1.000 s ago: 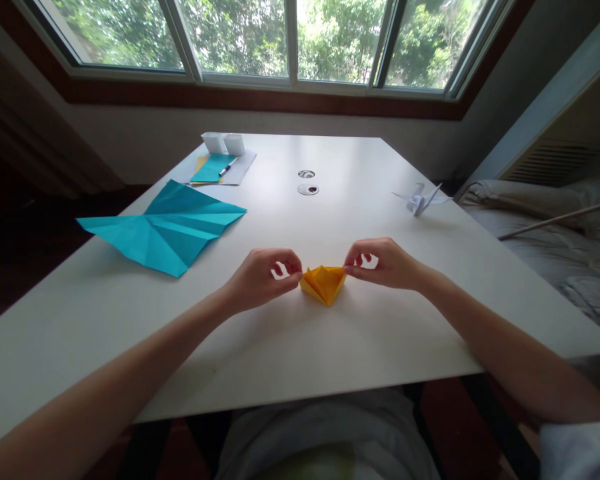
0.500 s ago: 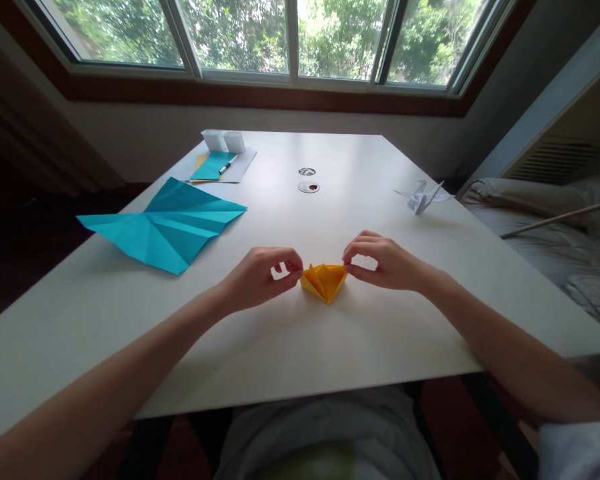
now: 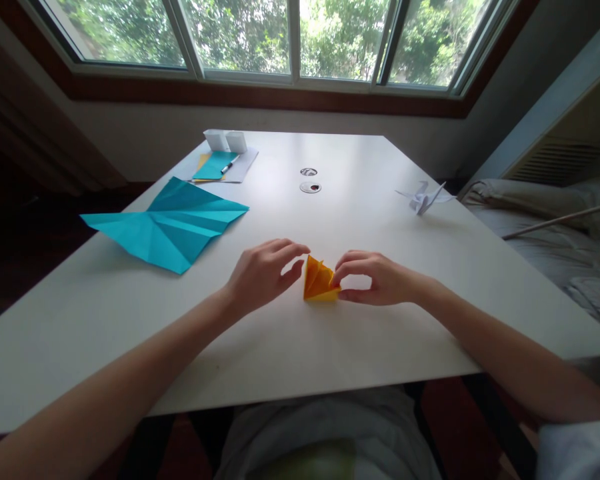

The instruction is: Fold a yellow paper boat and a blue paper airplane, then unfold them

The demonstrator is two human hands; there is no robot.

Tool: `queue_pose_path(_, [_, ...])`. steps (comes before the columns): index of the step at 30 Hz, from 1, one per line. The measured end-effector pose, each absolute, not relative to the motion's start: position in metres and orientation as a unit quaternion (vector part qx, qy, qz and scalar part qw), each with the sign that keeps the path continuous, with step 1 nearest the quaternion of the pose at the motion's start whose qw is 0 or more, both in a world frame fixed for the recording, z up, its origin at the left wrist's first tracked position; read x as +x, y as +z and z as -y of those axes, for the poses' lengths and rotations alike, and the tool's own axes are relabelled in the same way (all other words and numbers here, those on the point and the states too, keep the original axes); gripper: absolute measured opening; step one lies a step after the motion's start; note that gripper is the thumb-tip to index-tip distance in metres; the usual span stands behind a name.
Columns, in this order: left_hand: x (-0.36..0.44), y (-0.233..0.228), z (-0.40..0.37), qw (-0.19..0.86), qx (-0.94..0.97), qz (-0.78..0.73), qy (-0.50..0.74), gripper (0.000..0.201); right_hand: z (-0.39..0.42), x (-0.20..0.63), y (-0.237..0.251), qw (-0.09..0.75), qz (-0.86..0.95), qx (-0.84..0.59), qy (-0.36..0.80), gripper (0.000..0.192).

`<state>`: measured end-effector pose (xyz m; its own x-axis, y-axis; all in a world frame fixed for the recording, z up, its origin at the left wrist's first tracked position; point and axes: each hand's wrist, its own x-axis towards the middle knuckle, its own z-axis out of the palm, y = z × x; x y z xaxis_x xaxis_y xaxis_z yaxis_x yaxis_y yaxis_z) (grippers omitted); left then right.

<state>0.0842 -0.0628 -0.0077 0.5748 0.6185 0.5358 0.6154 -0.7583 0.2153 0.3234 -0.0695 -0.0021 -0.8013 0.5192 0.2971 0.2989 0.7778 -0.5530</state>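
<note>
A small folded piece of orange-yellow origami paper [image 3: 319, 281] is near the middle of the white table [image 3: 280, 353], with several pleats standing up. My right hand [image 3: 373, 277] pinches its right corner between thumb and fingertips. On the other side, my left hand [image 3: 270, 270] hovers close by, thumb and fingers parted, with nothing between them. Its fingertips are near the paper's upper left point; I cannot tell whether they touch it.
A creased turquoise sheet [image 3: 175, 230] lies on the left. Behind it are stacked papers with a pen [image 3: 230, 164] and two white paper boxes [image 3: 216, 141]. A white paper crane [image 3: 423, 199] stands at the right, and two round stickers [image 3: 310, 188] are toward the back.
My left hand has let go of the paper's left corner and opened. The orange paper has turned, its left side now pointing up, while my right hand keeps its pinch slightly lower and further left.
</note>
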Motion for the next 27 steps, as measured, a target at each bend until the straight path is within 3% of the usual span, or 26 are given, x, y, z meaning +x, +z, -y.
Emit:
queue_pose_path(7, [0.0806, -0.0088, 0.0668, -0.083, 0.930, -0.273, 0.230, 0.017, 0.0704, 0.3196, -0.0064, 0.223, 0.916, -0.226, 0.244, 0.014])
queue_pose_path(19, [0.0868, -0.0119, 0.0683, 0.038, 0.918, -0.374, 0.123, 0.022, 0.0694, 0.3228, -0.0049, 0.200, 0.924, -0.234, 0.228, 0.013])
queue_pose_path(24, [0.0862, -0.0145, 0.0664, 0.037, 0.925, -0.364, 0.103, 0.025, 0.0683, 0.3254, -0.0046, 0.185, 0.927, -0.240, 0.222, 0.014])
queue_pose_path(27, [0.0869, -0.0146, 0.0669, -0.016, 0.942, -0.329, 0.071, 0.027, 0.0675, 0.3258, -0.0061, 0.174, 0.930, -0.239, 0.219, 0.014])
